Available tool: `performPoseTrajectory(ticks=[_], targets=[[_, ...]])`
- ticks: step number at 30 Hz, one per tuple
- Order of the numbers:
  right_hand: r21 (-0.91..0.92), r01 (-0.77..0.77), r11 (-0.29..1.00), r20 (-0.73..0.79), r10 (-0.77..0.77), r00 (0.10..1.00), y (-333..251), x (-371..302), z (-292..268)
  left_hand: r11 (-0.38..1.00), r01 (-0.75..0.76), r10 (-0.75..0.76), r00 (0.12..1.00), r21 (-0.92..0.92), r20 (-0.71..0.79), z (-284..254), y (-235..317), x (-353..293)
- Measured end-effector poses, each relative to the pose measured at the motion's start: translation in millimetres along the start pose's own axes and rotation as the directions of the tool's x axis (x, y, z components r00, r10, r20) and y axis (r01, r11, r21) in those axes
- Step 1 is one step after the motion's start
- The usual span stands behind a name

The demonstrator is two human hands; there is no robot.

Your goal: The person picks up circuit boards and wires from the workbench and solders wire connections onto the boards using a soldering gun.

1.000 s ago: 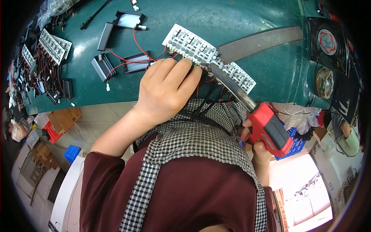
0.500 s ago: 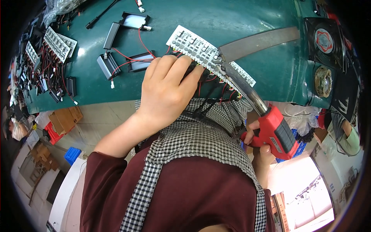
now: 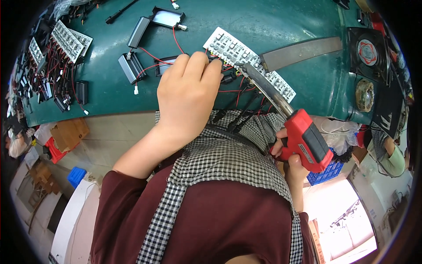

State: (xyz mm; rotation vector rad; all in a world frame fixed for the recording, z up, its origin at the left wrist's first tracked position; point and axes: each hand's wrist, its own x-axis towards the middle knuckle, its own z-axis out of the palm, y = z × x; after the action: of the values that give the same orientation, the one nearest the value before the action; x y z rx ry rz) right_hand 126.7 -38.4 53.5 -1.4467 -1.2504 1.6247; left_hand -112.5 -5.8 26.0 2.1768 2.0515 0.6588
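A white circuit board panel (image 3: pixel 237 49), lined with small dark components, lies aslant on the green bench. My right hand (image 3: pixel 291 155) grips a red and black soldering gun (image 3: pixel 307 140) from below, its fingers around the handle. The gun's metal barrel points up and left, and its tip is at the near edge of the panel. At the panel's left end is my left hand (image 3: pixel 188 94), back upward, fingers bent and closed. Its fingertips are hidden among thin wires, so what they hold does not show. Red and black wires (image 3: pixel 241 90) hang from the panel's near edge toward my checked apron.
A flat grey metal strip (image 3: pixel 303 53) touches the panel's right side. Black rectangular cases (image 3: pixel 131 68) with red leads lie to the left, beyond them a heap of wired boards (image 3: pixel 68 42). A square fan (image 3: pixel 368 52) and a round dish (image 3: pixel 365 94) stand at the right.
The soldering gun's tip has shifted left along the panel to its near edge. My left hand has drawn a little left from the panel, uncovering more wires. The whole view has shifted slightly.
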Motion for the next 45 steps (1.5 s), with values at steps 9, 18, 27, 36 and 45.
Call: performPoseTrajectory(ticks=[9, 18, 27, 36, 45], targets=[[0.152, 0.024, 0.988, 0.111, -0.042, 0.993, 10, 1, -9, 0.999, -0.005, 0.006, 1.0, -0.033, 0.021, 3, -4, -1], [0.163, 0.033, 0.986, 0.122, -0.054, 0.991, 9, 2, -9, 0.999, -0.025, 0.026, 0.999, -0.026, 0.029, 4, -6, 5], [0.188, 0.029, 0.982, 0.104, -0.049, 0.993, 8, 1, -9, 0.99, 0.003, 0.007, 0.998, -0.143, 0.064, -1, -10, 7], [-0.011, 0.008, 1.0, -0.001, -0.008, 1.0, -3, 8, 2, 0.992, -0.008, 0.017, 0.998, -0.124, 0.068, 0, -11, 6], [-0.005, 0.019, 1.0, -0.012, -0.019, 1.0, -2, 12, 3, 0.998, -0.028, 0.03, 0.999, -0.053, 0.039, 1, -9, 4]])
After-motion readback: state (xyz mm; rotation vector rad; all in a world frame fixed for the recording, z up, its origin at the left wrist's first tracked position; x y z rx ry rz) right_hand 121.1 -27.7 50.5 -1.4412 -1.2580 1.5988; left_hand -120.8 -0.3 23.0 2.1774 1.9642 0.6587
